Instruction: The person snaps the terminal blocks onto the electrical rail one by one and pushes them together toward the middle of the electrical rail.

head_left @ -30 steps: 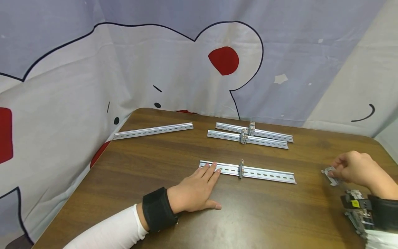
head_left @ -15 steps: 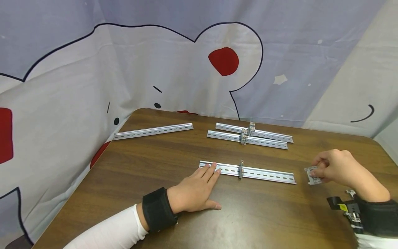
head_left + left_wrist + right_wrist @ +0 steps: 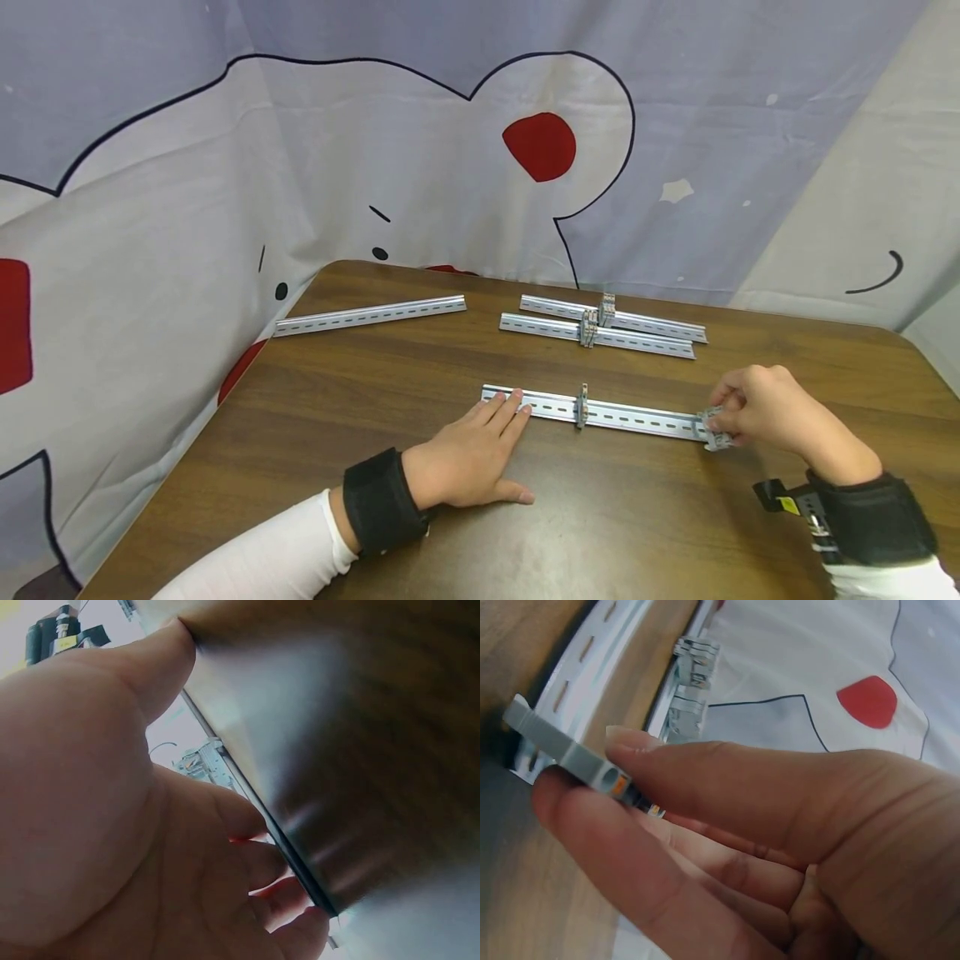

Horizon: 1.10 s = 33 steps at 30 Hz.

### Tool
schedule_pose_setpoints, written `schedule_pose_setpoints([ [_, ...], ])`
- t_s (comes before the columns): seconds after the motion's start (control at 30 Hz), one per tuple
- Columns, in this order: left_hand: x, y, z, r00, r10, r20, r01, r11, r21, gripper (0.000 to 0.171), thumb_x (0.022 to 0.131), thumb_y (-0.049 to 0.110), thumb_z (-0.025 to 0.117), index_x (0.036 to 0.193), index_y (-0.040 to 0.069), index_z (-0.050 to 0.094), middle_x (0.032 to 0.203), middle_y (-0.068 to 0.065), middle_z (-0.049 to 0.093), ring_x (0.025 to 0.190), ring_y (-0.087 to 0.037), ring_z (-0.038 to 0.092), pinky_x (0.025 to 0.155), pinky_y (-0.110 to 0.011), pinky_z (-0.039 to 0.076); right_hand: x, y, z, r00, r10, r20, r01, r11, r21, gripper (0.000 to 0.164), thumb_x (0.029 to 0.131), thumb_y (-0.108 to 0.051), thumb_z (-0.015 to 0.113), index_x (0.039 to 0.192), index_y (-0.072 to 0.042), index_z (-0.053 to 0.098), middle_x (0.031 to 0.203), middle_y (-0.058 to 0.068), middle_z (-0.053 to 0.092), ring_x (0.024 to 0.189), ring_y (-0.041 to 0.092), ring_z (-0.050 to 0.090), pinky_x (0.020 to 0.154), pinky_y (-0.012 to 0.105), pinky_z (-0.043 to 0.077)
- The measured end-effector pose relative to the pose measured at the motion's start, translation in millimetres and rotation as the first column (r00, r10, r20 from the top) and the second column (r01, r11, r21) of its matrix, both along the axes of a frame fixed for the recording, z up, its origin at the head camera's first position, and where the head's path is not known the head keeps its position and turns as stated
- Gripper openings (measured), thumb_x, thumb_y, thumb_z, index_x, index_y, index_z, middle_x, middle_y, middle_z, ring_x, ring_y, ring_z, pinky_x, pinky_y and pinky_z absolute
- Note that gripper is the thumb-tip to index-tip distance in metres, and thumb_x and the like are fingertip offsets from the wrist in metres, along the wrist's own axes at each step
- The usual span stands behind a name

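A slotted metal DIN rail [image 3: 645, 421] lies across the middle of the table, with one thin grey terminal block [image 3: 582, 407] standing on it. My left hand [image 3: 468, 458] rests on the rail's left end, fingers straight and spread. Between thumb and fingers, my right hand [image 3: 783, 421] pinches a second grey terminal block [image 3: 570, 754] at the rail's right end. In the right wrist view an orange spot shows on the held block. Whether this block touches the rail cannot be told. The left fingertips hide part of the rail.
Farther back lie two more rails, a rear one [image 3: 660, 327] and a nearer one [image 3: 540, 326], each bearing a cluster of terminal blocks. A bare rail [image 3: 371, 316] lies at the back left. A patterned curtain [image 3: 420, 167] hangs behind the table [image 3: 600, 517].
My right hand has moved left with the pinched terminal block, from the table's right side to the right end of the rail. The left hand has stayed in place.
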State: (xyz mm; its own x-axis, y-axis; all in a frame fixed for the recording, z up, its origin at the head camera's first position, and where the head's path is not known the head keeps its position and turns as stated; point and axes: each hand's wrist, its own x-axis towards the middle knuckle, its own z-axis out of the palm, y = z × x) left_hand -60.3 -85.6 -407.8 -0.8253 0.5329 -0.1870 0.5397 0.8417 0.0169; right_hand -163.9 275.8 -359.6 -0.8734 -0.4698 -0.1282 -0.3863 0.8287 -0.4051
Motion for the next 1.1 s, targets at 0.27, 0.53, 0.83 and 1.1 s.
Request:
schedule_pose_setpoints([
  [0.27, -5.6, -3.6, -0.7, 0.999, -0.015, 0.037, 0.015, 1.0, 0.002, 0.099, 0.09, 0.072, 0.042, 0.157, 0.006, 0.013, 0.163, -0.014, 0.003, 0.15, -0.029, 0.008, 0.12, -0.039, 0.016, 0.8, -4.7, -6.0, 0.997, -0.046, -0.062, 0.047, 0.999, 0.02, 0.017, 0.075, -0.009, 0.08, 0.084, 0.0, 0.068, 0.064, -0.004, 0.066, 0.047, 0.01, 0.062, 0.051, 0.028, 0.051],
  [0.53, -5.3, -4.4, -0.8, 0.999, -0.012, 0.037, 0.012, 1.0, 0.01, 0.099, 0.089, 0.072, 0.043, 0.157, 0.006, 0.014, 0.163, -0.014, 0.003, 0.15, -0.028, 0.009, 0.12, -0.039, 0.016, 2.4, -12.3, -10.2, 0.984, -0.04, -0.172, 0.05, 0.998, 0.05, 0.005, 0.075, -0.005, 0.072, 0.074, -0.007, 0.068, 0.061, -0.006, 0.064, 0.044, 0.008, 0.057, 0.055, 0.036, 0.05],
  [0.83, -4.6, -4.1, -1.2, 1.0, -0.007, 0.026, 0.007, 1.0, -0.001, 0.099, 0.089, 0.072, 0.043, 0.157, 0.006, 0.014, 0.163, -0.014, 0.004, 0.15, -0.029, 0.01, 0.119, -0.039, 0.017, -0.4, -15.6, -12.3, 0.986, -0.041, -0.159, 0.046, 0.999, 0.029, 0.004, 0.076, -0.003, 0.072, 0.074, -0.005, 0.069, 0.061, -0.004, 0.066, 0.042, 0.006, 0.057, 0.055, 0.034, 0.051],
  [1.1, -5.9, -4.1, -3.3, 1.0, -0.022, 0.003, 0.022, 1.0, -0.009, 0.099, 0.089, 0.073, 0.042, 0.156, 0.004, 0.015, 0.163, -0.016, 0.006, 0.149, -0.03, 0.011, 0.119, -0.04, 0.018, -2.8, -17.2, -12.6, 0.992, -0.066, -0.103, 0.065, 0.998, -0.014, 0.005, 0.076, -0.001, 0.072, 0.078, 0.001, 0.068, 0.065, 0.004, 0.069, 0.042, 0.008, 0.06, 0.048, 0.027, 0.052],
])
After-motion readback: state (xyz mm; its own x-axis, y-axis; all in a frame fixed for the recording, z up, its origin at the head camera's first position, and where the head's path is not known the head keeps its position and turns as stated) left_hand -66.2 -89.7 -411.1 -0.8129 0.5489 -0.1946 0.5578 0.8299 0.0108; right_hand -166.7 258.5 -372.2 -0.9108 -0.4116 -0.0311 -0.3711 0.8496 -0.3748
